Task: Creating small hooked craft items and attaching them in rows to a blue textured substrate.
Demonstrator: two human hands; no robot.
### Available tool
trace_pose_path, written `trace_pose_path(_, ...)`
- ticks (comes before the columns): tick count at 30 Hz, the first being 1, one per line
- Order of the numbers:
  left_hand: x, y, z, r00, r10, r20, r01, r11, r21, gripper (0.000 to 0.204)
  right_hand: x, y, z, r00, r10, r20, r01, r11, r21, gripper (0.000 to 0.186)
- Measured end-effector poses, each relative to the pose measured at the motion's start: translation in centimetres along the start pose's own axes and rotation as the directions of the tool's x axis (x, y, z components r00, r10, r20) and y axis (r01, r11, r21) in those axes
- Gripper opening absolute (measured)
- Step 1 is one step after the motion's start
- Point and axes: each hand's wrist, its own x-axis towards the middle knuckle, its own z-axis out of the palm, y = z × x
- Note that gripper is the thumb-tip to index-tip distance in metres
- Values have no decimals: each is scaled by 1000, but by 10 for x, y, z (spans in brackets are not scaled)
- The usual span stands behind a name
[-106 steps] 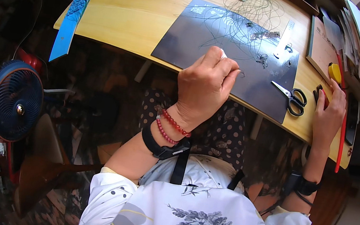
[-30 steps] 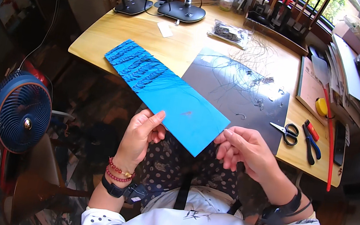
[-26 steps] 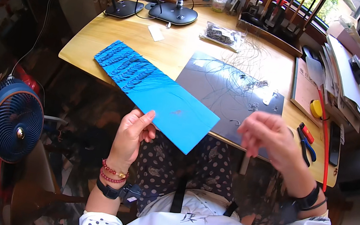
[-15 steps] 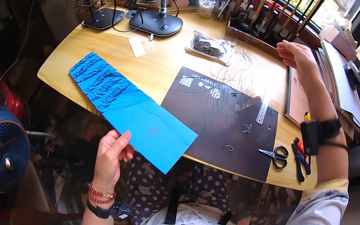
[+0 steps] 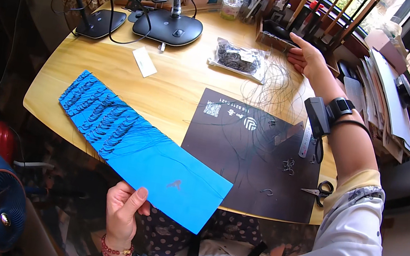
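Observation:
My left hand (image 5: pixel 126 210) pinches the lower edge of a long blue board (image 5: pixel 174 177), thumb on top. Rows of small dark hooks with thin dark lines cover the board's left half, and its right half is mostly bare blue. My right hand (image 5: pixel 308 57) is stretched far out at the back right, fingers extended, by a wooden rack (image 5: pixel 273 40). Loose fine dark lines (image 5: pixel 278 86) spread over the table below that hand. On a dark mat (image 5: pixel 232 160) lie a small heap of hooks (image 5: pixel 288 166) and a single hook (image 5: pixel 266 192).
Scissors (image 5: pixel 324 191) and a clear ruler (image 5: pixel 306 140) lie at the mat's right side. Behind the mat is a clear bag of dark stringy material (image 5: pixel 238 57). Lamp bases (image 5: pixel 167 28) with cables, a white card (image 5: pixel 144 62) and tubs (image 5: pixel 231 5) stand or lie farther back. Papers (image 5: pixel 389 94) are stacked right.
My right hand has moved left and lower, nearer the rack's front. The blue board has shifted a little lower in view with my left hand still gripping it.

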Motion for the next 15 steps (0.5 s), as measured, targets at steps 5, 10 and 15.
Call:
trace_pose_path(5, 3, 2, 1, 1000, -8, 25, 9, 1000, -17, 21, 3, -2, 29, 998, -43, -45, 36, 990, -140, 45)
trace_pose_path(10, 4, -1, -2, 999, 1, 47, 1, 999, -43, 20, 13, 1, 29, 998, -65, 23, 68, 980, -185, 26)
trace_pose_path(15, 3, -2, -4, 1000, -15, 28, 15, 1000, -15, 22, -1, -6, 30, 998, -17, 55, 15, 999, 44, 12)
